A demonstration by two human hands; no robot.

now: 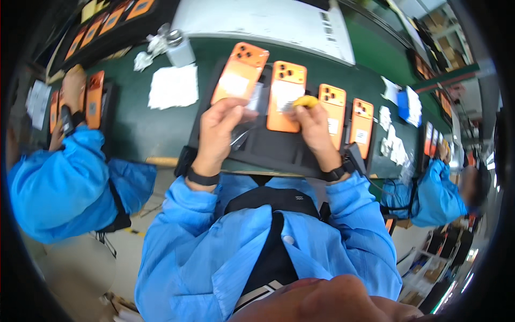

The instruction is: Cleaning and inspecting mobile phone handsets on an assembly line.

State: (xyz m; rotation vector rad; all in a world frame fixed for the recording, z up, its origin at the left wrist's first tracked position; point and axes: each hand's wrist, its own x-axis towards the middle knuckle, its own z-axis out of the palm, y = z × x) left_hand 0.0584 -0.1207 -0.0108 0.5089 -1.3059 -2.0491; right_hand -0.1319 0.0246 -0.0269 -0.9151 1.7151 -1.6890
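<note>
Hands work over a black tray [279,153] at the bench edge: the left hand [217,129] pinches a clear film [240,134], and the right hand [314,126] grips a small yellow tool [306,100] against an orange phone [286,96]. Film could crease or catch dust if the pinch drags. Beyond, the tool may slip and scratch the phone's back, since its tip meets the white label [284,96] at a slant.

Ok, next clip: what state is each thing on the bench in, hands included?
Left hand: pinching a clear film strip.
Right hand: gripping a yellow tool, tip against the second phone.
Leftmost orange phone: back up, tilted.
Second orange phone: back up, flat.
Small bottle: upright, capped.
White cloth: spread flat.
</note>
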